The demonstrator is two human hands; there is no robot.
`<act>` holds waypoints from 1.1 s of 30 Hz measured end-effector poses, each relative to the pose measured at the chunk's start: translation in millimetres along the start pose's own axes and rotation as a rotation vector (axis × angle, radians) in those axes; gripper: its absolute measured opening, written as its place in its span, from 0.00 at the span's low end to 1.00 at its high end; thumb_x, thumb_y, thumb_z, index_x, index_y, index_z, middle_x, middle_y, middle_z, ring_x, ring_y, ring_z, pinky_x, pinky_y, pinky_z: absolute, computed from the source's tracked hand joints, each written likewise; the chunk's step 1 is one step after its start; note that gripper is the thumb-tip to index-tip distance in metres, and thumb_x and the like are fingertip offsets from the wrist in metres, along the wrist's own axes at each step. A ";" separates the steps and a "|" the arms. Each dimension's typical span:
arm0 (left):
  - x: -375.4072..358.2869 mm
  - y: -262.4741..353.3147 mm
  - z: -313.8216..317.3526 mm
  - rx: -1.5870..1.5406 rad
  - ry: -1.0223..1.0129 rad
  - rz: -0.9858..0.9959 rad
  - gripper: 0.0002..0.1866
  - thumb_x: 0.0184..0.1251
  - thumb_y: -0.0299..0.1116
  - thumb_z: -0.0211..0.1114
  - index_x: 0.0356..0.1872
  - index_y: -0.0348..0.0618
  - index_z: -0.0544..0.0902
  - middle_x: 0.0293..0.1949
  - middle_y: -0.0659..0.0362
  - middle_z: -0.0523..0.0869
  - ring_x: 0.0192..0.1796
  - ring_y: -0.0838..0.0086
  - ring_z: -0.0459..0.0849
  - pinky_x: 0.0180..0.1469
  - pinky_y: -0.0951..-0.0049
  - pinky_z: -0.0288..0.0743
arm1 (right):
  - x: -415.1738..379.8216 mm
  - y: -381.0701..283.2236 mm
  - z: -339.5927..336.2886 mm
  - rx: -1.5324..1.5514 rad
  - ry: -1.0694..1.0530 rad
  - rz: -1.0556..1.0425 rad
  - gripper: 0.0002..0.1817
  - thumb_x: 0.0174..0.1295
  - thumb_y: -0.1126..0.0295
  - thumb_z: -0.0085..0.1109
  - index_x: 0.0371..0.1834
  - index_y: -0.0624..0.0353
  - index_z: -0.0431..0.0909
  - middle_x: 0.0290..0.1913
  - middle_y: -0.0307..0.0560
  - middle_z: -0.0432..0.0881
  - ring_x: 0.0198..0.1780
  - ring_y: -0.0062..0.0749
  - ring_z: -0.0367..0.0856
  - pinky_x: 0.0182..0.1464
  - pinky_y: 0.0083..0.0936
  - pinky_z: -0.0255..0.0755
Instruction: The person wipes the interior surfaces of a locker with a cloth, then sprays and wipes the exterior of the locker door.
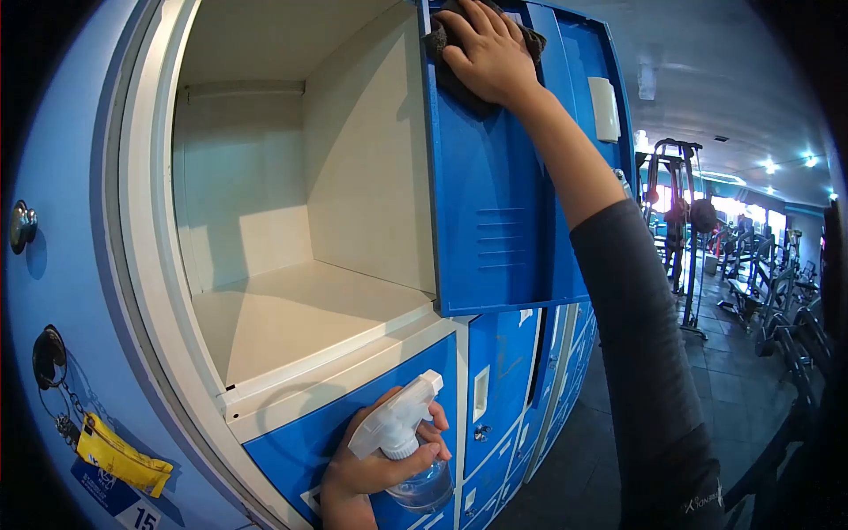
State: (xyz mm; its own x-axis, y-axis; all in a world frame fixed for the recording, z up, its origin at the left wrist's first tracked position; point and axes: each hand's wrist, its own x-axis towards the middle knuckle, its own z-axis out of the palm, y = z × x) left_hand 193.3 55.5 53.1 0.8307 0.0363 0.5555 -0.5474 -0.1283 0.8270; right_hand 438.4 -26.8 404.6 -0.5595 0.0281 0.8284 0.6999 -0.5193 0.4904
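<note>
My right hand [488,55] presses a dark cloth [477,99] flat against the upper inside face of an open blue locker door [490,177]. Its fingers lie spread over the cloth. Lower down, my left hand [375,464] is wrapped round a clear spray bottle [420,486] with a white trigger head [399,420]. Liquid shows inside the bottle, which is held upright in front of the lower lockers. Behind the door's hinge side, the cream locker compartment [362,159] stands open with nothing visible on its shelf.
More blue lockers [499,362] run below and to the right. At left, a light blue door [62,150] has a round knob [24,226] and keys with a yellow pouch [119,455]. Gym machines [676,212] stand on the tiled floor [715,371] beyond.
</note>
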 end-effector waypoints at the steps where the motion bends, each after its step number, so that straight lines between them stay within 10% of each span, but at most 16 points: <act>1: 0.4 -1.7 -1.5 0.009 -0.007 0.009 0.27 0.52 0.23 0.72 0.55 0.42 0.72 0.41 0.54 0.81 0.40 0.71 0.86 0.45 0.66 0.81 | -5.5 -1.5 2.0 -0.034 0.016 -0.005 0.28 0.59 0.53 0.46 0.61 0.51 0.71 0.67 0.61 0.64 0.71 0.52 0.58 0.71 0.51 0.45; 15: 1.9 -2.5 -0.2 0.013 -0.004 0.045 0.31 0.53 0.19 0.67 0.60 0.36 0.67 0.41 0.54 0.79 0.38 0.71 0.86 0.42 0.70 0.81 | -183.6 -149.7 -104.0 -0.010 -0.348 0.359 0.34 0.57 0.60 0.51 0.70 0.54 0.62 0.72 0.63 0.53 0.75 0.56 0.46 0.72 0.54 0.38; 24: 0.9 -1.4 0.7 0.088 -0.009 0.044 0.32 0.51 0.19 0.68 0.61 0.40 0.68 0.41 0.54 0.79 0.38 0.71 0.86 0.43 0.68 0.81 | -78.7 -67.9 -32.9 -0.305 -0.002 0.214 0.36 0.56 0.52 0.52 0.66 0.63 0.65 0.64 0.76 0.62 0.67 0.65 0.60 0.71 0.53 0.46; 26: 0.4 -1.8 0.3 0.048 -0.005 0.034 0.31 0.51 0.19 0.69 0.60 0.41 0.69 0.41 0.54 0.80 0.38 0.70 0.86 0.44 0.68 0.81 | -34.1 -39.5 -17.7 -0.598 -0.088 0.244 0.34 0.61 0.45 0.44 0.66 0.55 0.67 0.62 0.70 0.68 0.65 0.59 0.67 0.69 0.66 0.40; 33: -1.3 -1.9 -0.4 -0.026 -0.016 0.050 0.29 0.53 0.20 0.69 0.58 0.42 0.70 0.41 0.54 0.80 0.39 0.70 0.86 0.44 0.67 0.81 | 1.6 -16.0 -27.8 -0.407 -0.195 0.268 0.34 0.63 0.46 0.42 0.67 0.56 0.64 0.67 0.62 0.63 0.71 0.52 0.57 0.69 0.67 0.38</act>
State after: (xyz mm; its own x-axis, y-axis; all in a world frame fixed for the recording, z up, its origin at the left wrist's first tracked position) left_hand 193.3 56.2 50.8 0.8036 0.0144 0.5951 -0.5907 -0.1042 0.8002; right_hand 414.0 -42.2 390.5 -0.2643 -0.0133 0.9644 0.5568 -0.8185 0.1413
